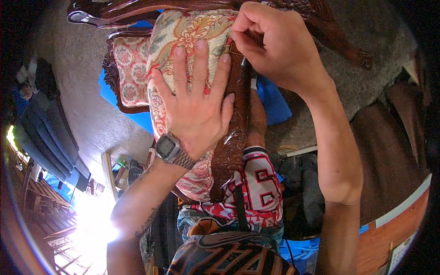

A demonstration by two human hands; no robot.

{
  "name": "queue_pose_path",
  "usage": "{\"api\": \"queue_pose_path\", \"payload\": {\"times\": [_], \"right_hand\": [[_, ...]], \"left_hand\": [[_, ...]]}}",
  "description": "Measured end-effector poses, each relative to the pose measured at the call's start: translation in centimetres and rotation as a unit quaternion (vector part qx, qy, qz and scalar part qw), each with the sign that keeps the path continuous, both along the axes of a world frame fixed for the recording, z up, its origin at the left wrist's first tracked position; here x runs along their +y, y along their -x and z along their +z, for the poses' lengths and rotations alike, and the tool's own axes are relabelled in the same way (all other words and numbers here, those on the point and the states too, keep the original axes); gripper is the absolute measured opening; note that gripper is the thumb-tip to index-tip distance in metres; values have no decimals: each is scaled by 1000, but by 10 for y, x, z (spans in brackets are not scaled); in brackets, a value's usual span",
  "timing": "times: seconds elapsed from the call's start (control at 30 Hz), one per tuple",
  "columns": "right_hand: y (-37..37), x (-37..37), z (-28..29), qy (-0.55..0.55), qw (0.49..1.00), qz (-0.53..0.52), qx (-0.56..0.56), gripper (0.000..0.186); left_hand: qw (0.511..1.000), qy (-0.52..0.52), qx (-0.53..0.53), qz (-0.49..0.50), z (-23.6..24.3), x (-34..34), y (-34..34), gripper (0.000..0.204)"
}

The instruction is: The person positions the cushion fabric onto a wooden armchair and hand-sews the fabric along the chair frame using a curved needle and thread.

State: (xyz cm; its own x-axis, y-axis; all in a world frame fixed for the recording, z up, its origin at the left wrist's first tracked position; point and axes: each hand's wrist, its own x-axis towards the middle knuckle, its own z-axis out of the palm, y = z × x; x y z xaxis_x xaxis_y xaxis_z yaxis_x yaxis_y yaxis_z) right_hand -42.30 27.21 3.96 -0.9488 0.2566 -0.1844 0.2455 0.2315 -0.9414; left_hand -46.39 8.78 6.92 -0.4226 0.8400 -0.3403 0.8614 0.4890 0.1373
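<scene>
A dark, glossy carved wooden chair frame (237,110) lies before me, its floral upholstered seat (190,27) facing up. My left hand (197,101) rests flat on that fabric with the fingers spread, and a grey digital watch (168,147) circles its wrist. At the seat's right edge, where cloth meets wood, my right hand (279,46) is closed in a pinch. Its fingertips touch or nearly touch a narrow fabric edge (228,44); whatever lies between them is too small to make out.
Further left is another upholstered panel (131,71) in a carved frame. Glossy wooden furniture (114,14) crosses the far side. Blue sheeting (274,103) lies on the grey floor (85,87). Brown cloth (385,146) hangs or lies at right, above an orange-brown board (394,224).
</scene>
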Motion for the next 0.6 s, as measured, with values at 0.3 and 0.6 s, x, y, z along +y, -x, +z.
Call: {"api": "queue_pose_path", "payload": {"times": [0.3, 0.6], "right_hand": [[10, 9, 14, 5, 991, -23, -132, 12], [-1, -3, 15, -4, 997, -44, -60, 16]], "left_hand": [[999, -30, -8, 8, -5, -4, 2, 68], [999, -39, -8, 6, -4, -4, 1, 67]]}}
